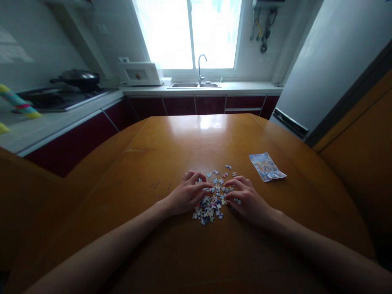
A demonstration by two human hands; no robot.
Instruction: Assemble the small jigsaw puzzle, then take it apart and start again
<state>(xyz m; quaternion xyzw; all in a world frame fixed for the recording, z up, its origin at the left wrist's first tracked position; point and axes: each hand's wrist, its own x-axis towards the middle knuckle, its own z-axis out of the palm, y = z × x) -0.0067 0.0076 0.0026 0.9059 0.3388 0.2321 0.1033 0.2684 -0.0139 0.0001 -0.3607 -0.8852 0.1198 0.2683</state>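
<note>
Puzzle pieces (209, 212): lower centre of frame, on desk (153, 163) between hands, likely for easy reach.
Left hand (185, 196): half-curled at pieces; grip indeterminable.
Right hand (250, 204): same.
Picture sheet (266, 166): right of centre, presumably angled aside for viewing.

Both forearms reach forward, left hand (187, 192) and right hand (248, 200) angled inward, palms down, fingers curved.

A kitchen, shown by its sink (183, 85), faucet (199, 73), microwave (141, 74) and stovetop pan (80, 76).
</note>
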